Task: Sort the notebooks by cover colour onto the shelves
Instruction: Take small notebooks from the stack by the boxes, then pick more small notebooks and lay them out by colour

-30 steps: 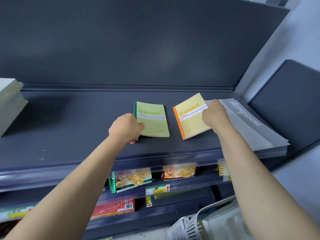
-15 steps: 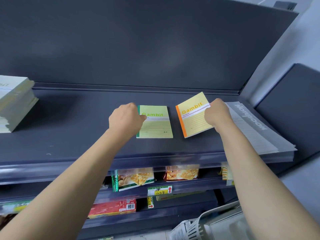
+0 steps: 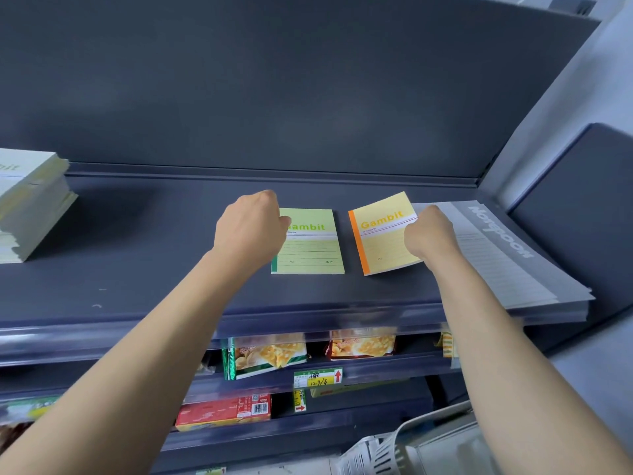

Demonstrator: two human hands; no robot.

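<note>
Shelf [image 3: 137,269] check: your left grip [image 3: 251,231] holds the green notebook [image 3: 311,248] lying flat, and your right grip [image 3: 430,234] holds the orange notebook [image 3: 380,238] tilted beside it. With one stack [image 3: 30,207] already at far left, sorting looks partway done.

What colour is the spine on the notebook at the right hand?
Orange spine on a yellow notebook; head view.

Top shelf [image 3: 154,269], mid-frame: left notebook [image 3: 311,248] and right notebook [image 3: 383,241] lying side by side. Paper stack [image 3: 507,269] lying further right, notebook pile [image 3: 30,207] sitting at left edge. Snack packets [image 3: 270,354] lying on lower shelf [image 3: 376,373].
</note>
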